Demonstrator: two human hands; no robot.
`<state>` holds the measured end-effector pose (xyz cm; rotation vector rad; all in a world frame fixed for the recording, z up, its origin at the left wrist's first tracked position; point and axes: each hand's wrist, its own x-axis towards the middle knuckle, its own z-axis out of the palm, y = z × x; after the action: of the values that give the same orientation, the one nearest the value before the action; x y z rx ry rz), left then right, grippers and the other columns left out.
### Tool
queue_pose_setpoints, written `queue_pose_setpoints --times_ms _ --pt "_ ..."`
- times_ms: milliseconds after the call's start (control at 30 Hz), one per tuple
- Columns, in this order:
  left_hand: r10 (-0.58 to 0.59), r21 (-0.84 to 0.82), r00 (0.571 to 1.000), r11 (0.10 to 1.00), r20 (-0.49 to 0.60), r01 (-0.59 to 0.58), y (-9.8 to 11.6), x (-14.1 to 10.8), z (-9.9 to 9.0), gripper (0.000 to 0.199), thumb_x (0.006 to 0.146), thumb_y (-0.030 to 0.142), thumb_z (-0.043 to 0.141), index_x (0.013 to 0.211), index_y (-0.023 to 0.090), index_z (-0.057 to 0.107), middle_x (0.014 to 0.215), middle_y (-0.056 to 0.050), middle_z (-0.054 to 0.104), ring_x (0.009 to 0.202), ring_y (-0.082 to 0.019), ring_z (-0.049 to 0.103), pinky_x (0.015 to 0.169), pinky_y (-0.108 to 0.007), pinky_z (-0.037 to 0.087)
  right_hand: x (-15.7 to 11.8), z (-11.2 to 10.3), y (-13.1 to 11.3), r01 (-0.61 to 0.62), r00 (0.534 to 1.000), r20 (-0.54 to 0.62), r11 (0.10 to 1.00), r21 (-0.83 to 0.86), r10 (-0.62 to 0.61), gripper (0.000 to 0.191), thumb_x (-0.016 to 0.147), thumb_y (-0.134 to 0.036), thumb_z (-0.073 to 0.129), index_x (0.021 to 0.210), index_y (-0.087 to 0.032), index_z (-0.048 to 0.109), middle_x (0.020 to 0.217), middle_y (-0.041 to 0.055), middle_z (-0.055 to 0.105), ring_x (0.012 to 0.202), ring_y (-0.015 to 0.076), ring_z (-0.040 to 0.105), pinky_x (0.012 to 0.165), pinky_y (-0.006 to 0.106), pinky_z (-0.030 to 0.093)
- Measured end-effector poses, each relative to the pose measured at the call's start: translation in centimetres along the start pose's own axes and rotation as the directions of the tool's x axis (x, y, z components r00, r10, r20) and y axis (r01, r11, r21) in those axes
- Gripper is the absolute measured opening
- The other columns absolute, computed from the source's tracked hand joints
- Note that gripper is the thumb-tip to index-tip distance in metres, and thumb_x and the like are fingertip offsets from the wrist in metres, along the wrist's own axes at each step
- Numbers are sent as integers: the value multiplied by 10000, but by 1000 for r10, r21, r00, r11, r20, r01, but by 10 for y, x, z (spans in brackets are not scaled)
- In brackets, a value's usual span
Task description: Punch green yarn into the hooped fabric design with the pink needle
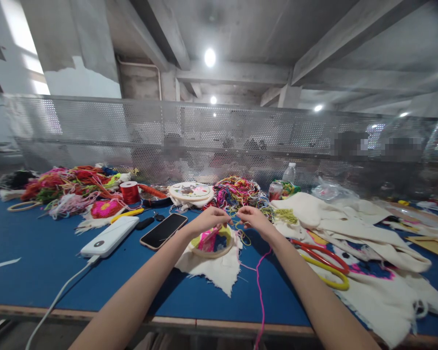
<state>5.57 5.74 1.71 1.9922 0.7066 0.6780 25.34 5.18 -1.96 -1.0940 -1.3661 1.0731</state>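
My left hand (212, 218) is over the top edge of a round embroidery hoop (212, 253), its fingers bent together; what they pinch is too small to make out. Cream cloth (219, 271) with a frayed edge is stretched in the hoop, stitched in pink, blue and yellow-green. Just right of the hoop, my right hand (253, 219) is raised with thumb and fingertips together, close to a thin strand. A bright pink yarn (258, 287) runs from below this hand down over the table's front edge. The two hands are apart.
On the blue table (105, 287) lie a phone (164, 231), a white power bank (110, 236) with a cable, and a red thread spool (130, 193). Yarn heaps (237, 191) and another hoop (190, 191) are behind. Red-handled scissors (326, 256) and cream fabric (354, 218) are at right.
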Motion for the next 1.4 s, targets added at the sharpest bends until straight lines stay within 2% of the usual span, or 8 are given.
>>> queue_pose_setpoints --times_ms 167,333,500,667,767,900,1133,1400 --pt "-9 -23 1000 1000 12 9 -1 0 0 291 757 389 621 731 118 724 554 -5 579 515 -90 435 502 -220 300 1 -1 4 -29 999 -45 999 -36 27 139 677 -217 696 681 -183 561 569 -57 539 455 81 515 350 160 312" --pt "-17 -34 1000 999 10 18 -1 1 0 233 747 330 619 714 127 726 534 3 567 510 -87 421 494 -221 283 1 2 2 -83 996 34 997 -1 83 88 686 -132 651 754 -171 611 691 -1 650 413 74 527 325 170 318" --pt "-35 -48 999 998 -22 34 -4 2 0 230 730 323 605 717 125 722 535 6 558 502 -88 418 497 -227 279 -6 6 -9 -134 979 171 985 109 115 172 707 -146 633 878 -159 630 819 68 705 579 108 625 521 216 493" --pt "-41 -57 994 998 -106 35 -6 3 -3 258 716 359 614 695 122 712 489 32 486 481 -80 357 488 -233 239 -11 7 -13 -164 954 274 975 151 119 219 706 -269 697 897 -167 662 820 64 708 684 135 659 686 263 528" --pt "-46 -68 988 997 -150 36 -7 4 -5 263 700 368 626 710 121 717 470 47 439 480 -79 321 481 -237 208 -10 7 -10 -145 959 264 979 142 104 253 679 -354 746 846 -174 684 744 32 689 624 109 627 639 229 503" --pt "-60 -107 988 993 -141 45 -6 4 -5 260 700 354 620 699 111 713 450 53 405 465 -75 300 473 -240 182 -8 6 -8 -88 972 229 988 125 57 305 587 -379 813 776 -167 704 682 6 659 585 92 568 611 217 465" --pt "-67 -172 993 984 -100 49 -4 3 -6 246 685 343 624 695 113 711 447 59 379 447 -64 266 461 -236 158 -12 7 -12 -23 971 237 997 71 5 360 624 -400 789 904 -180 733 848 33 687 650 87 552 662 226 442" --pt "-104 -208 987 975 -118 78 -3 4 -6 210 670 305 622 658 105 685 443 50 399 439 -62 294 448 -230 173 -8 9 -7 70 966 249 998 -2 -67 331 626 -410 781 820 -147 731 637 -3 613 569 98 500 592 246 395"
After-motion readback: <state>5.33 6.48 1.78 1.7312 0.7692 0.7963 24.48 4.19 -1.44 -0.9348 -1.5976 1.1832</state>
